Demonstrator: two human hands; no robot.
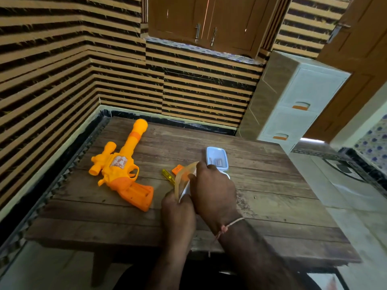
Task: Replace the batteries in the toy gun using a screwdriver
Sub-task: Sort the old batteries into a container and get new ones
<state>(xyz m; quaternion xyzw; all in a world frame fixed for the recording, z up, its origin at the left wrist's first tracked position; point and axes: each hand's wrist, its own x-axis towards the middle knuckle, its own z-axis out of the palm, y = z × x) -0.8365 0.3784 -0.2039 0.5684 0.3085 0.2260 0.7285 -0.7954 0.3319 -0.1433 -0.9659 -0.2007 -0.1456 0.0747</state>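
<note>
A wooden table (261,197) fills the middle of the view, with a white drawer unit (299,105) standing past its far right corner. The orange and yellow toy gun (123,168) lies flat on the table's left half, barrel toward the far wall; a pale sticker on its body is too blurred to read. Near the middle, the right hand (213,189) and left hand (178,210) both pinch a thin translucent packet (184,181). Just beyond them sits a small clear container (217,158) holding small dark pieces. A yellow-handled screwdriver (168,176) and a small orange cover (177,169) lie just left of the packet.
</note>
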